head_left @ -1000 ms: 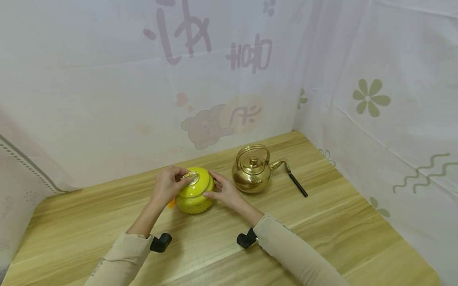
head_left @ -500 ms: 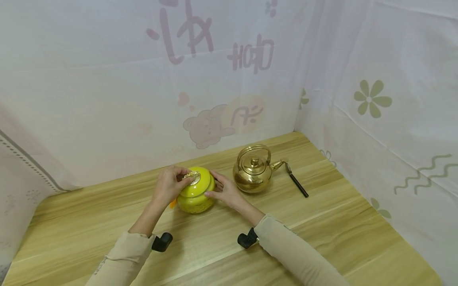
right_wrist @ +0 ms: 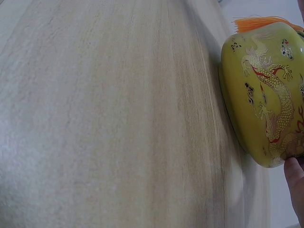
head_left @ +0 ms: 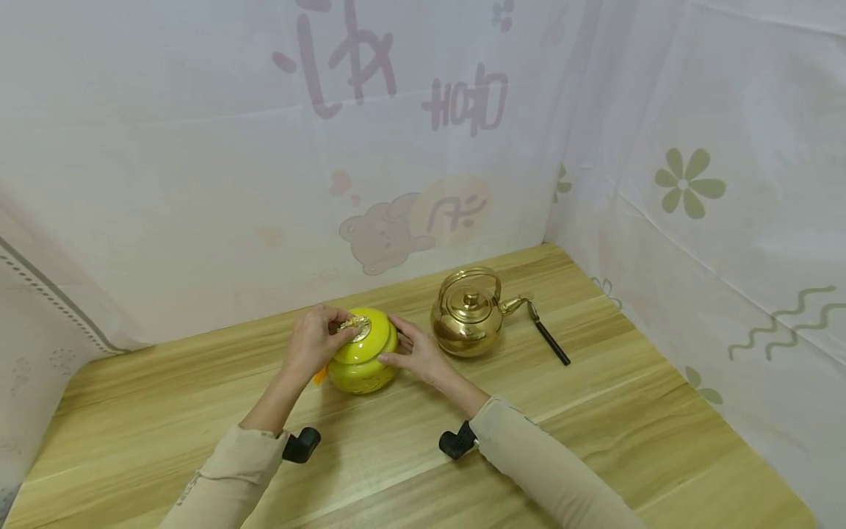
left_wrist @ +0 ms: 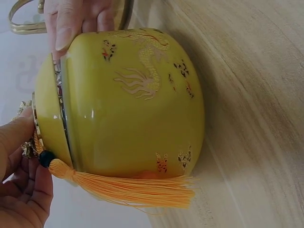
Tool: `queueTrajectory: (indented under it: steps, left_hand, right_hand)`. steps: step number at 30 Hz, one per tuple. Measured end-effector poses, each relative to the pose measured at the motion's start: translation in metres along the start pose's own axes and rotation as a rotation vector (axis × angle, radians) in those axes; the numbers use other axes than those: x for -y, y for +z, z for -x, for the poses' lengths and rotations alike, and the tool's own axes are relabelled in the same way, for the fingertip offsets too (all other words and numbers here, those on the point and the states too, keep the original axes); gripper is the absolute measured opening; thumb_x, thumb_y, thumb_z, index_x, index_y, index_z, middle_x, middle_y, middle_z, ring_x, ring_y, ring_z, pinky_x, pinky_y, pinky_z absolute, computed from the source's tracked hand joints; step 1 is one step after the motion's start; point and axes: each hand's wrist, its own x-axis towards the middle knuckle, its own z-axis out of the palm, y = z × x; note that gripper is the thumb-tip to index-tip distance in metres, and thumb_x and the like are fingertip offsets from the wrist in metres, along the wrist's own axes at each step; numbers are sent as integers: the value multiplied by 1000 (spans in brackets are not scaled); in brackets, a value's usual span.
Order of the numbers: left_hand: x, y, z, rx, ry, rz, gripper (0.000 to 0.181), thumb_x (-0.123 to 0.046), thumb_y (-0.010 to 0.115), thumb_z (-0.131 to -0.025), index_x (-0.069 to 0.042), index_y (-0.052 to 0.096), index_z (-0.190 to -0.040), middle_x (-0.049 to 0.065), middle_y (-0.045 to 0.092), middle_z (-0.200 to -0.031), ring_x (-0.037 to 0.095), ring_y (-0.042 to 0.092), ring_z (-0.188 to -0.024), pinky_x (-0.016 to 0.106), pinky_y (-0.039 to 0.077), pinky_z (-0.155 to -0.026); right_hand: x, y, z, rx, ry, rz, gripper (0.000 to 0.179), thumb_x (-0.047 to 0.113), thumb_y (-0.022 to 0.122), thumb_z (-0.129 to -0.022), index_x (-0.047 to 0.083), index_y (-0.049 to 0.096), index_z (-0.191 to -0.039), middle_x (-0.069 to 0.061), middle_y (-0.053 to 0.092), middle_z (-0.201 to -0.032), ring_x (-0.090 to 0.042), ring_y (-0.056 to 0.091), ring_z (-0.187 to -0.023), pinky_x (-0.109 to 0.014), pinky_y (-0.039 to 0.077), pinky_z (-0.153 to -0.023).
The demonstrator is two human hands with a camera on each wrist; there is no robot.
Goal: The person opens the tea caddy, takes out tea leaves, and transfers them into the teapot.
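Observation:
A round yellow lidded jar point(head_left: 360, 378) with a gold and red dragon pattern point(right_wrist: 275, 102) stands upright on the wooden table. Its yellow lid point(left_wrist: 47, 114) is on top, with a narrow dark and silvery line showing between lid and body. My left hand point(head_left: 309, 342) pinches the gold ornamental knob point(left_wrist: 28, 148) of the lid between thumb and fingers. From that knob an orange tassel point(left_wrist: 133, 187) with a dark bead hangs down the jar's side. My right hand point(head_left: 423, 356) grips the jar's right side, its thumb on the near side and the fingers partly hidden behind.
A shiny gold kettle point(head_left: 465, 330) with an upright handle stands just right of the jar. By its spout lies a thin black-handled tool point(head_left: 551, 342), its metal end close to the spout. Printed white cloth point(head_left: 198, 184) walls in the back and sides of the table.

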Motion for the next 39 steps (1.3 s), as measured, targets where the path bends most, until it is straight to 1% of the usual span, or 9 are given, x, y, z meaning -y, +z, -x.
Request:
queueTrajectory:
  steps: [6, 14, 17, 20, 23, 27, 32, 39]
  left_hand:
    - [-2, -2, 0, 21, -12, -11, 21, -12, 75, -80, 3, 71, -94, 13, 61, -85, 22, 52, -75, 30, 43, -64]
    - [-2, -2, 0, 21, -1, -9, 20, -11, 75, -80, 3, 71, -93, 12, 60, -82, 21, 51, -73, 28, 41, -62]
    - [-3, -3, 0, 28, -5, -12, 19, -11, 75, -80, 3, 71, -92, 11, 59, -81, 21, 50, -73, 28, 40, -62]
    - [-4, -4, 0, 38, -14, -15, 18, -10, 74, -80, 2, 71, -92, 11, 58, -80, 21, 49, -73, 28, 40, -62]
    - [-4, -4, -1, 44, -16, -16, 16, -10, 74, -80, 2, 72, -91, 10, 58, -80, 21, 49, -72, 28, 39, -62]
    - [-5, -4, -2, 42, -3, -23, 16, -10, 75, -80, 2, 72, -90, 10, 58, -77, 20, 49, -71, 27, 38, -61]
    - [-7, -6, -2, 46, 1, -27, 16, -10, 74, -80, 2, 72, -90, 10, 57, -77, 20, 49, -71, 27, 38, -60]
    - [-7, -5, -2, 53, 6, -29, 18, -10, 74, -80, 4, 71, -92, 12, 60, -82, 22, 53, -74, 30, 44, -63]
  right_hand:
    - [0, 0, 1, 3, 10, 8, 78, 14, 72, -83, 5, 29, -147, -13, 29, -152, -27, 34, -136, -35, 35, -109]
    - [0, 0, 2, 12, -8, -3, 78, 16, 72, -84, 2, 28, -147, -15, 29, -152, -30, 33, -137, -37, 34, -110]
    - [-1, 0, 2, 16, -32, 18, 78, 18, 71, -84, 0, 27, -147, -18, 29, -151, -33, 34, -136, -38, 35, -109]
    - [-1, -1, 3, 18, -34, 21, 78, 18, 71, -84, 0, 27, -147, -18, 29, -151, -33, 34, -136, -38, 35, -109]
    - [13, -2, 7, 33, -19, -4, 76, 12, 69, -86, -3, 25, -146, -21, 27, -151, -35, 31, -137, -43, 32, -110]
    - [31, -3, 13, 54, -8, -27, 74, 4, 67, -86, -8, 23, -145, -25, 24, -151, -38, 28, -137, -48, 29, -111]
    - [32, -4, 13, 56, -3, -26, 75, 4, 66, -86, -7, 22, -145, -24, 24, -151, -38, 28, -138, -47, 29, -111]
    - [34, -3, 13, 42, -1, -25, 74, 4, 67, -86, -7, 23, -145, -24, 24, -151, -37, 28, -137, -48, 29, -111]
